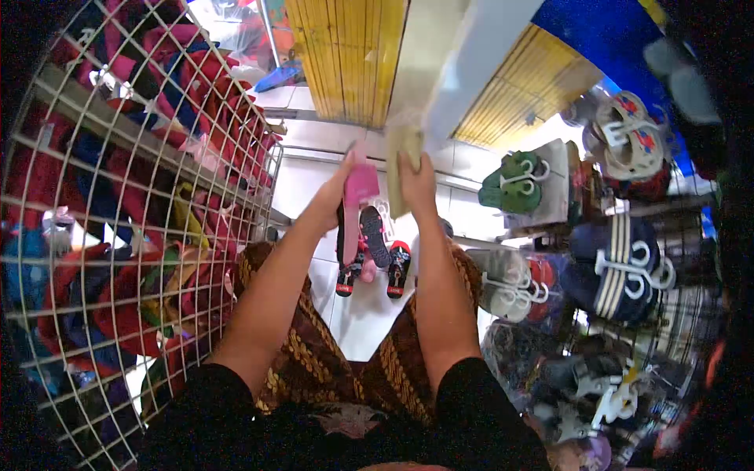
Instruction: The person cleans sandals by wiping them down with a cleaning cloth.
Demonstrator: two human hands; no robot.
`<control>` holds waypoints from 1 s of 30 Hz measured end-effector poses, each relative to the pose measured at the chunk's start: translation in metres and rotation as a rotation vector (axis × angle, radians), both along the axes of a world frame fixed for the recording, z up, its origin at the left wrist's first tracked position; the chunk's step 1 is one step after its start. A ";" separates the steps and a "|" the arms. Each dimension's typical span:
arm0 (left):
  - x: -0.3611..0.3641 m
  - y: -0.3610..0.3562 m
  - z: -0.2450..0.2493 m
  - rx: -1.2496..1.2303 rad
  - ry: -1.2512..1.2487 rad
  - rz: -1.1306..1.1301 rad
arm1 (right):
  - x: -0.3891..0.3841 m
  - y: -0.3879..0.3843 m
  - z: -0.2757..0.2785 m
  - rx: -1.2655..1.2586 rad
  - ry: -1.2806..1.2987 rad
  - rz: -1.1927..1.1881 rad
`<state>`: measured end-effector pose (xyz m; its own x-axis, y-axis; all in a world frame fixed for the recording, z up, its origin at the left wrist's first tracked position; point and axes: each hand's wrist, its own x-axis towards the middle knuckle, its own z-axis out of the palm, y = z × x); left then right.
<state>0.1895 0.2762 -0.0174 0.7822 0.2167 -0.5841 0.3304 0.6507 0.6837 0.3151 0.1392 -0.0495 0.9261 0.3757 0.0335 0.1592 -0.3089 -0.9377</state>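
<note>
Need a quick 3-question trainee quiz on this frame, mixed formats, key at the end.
1. Multiple choice. The flat piece in the right hand is: A) black, B) yellowish-beige, C) bright blue.
2. True or false: the green footwear is on the same side as the wire mesh.
3. Fill the gap: the bright pink piece is in the person's ____ hand.

Key: 1. B. 2. False; the mesh is at the left, the green footwear at the right. 3. Left.
</note>
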 end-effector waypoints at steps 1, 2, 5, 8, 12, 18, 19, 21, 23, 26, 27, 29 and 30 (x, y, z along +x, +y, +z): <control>-0.002 0.002 -0.014 -0.013 0.042 -0.041 | 0.001 0.002 -0.022 -0.088 -0.062 0.042; -0.006 0.004 -0.028 -0.031 0.095 -0.085 | 0.001 0.001 -0.045 -0.180 -0.113 0.083; -0.001 0.024 -0.038 0.100 0.047 -0.195 | 0.011 0.007 -0.051 -0.084 -0.208 0.123; 0.005 0.029 -0.036 0.178 -0.005 -0.108 | 0.022 0.010 -0.049 -0.008 -0.086 0.246; 0.000 0.012 -0.024 0.282 0.043 -0.022 | 0.032 0.012 -0.082 0.007 -0.081 0.301; -0.016 0.001 -0.034 0.300 0.054 -0.009 | 0.015 0.008 -0.038 0.019 -0.464 0.407; -0.016 -0.002 -0.042 0.254 0.049 0.009 | 0.015 0.002 -0.044 0.051 -0.268 0.445; -0.012 -0.006 -0.054 0.185 0.045 0.046 | 0.012 -0.006 -0.053 -0.049 -0.103 0.379; -0.013 -0.015 -0.054 0.096 0.082 0.014 | 0.007 -0.009 -0.021 -0.054 -0.148 0.408; -0.006 -0.022 -0.063 -0.021 0.085 -0.047 | 0.010 -0.010 -0.026 -0.148 -0.447 0.315; -0.006 -0.022 -0.068 -0.063 0.072 -0.065 | 0.011 -0.010 -0.037 -0.174 -0.554 0.259; -0.004 -0.021 -0.075 -0.099 -0.009 -0.099 | 0.021 -0.009 -0.048 -0.266 -0.426 0.295; -0.004 -0.019 -0.076 -0.036 -0.007 -0.128 | 0.021 -0.008 -0.049 -0.315 -0.354 0.317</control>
<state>0.1857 0.2573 -0.0931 0.8060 0.0939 -0.5844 0.4077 0.6276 0.6632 0.3358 0.1316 -0.0982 0.7190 0.6758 0.1620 0.5773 -0.4510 -0.6807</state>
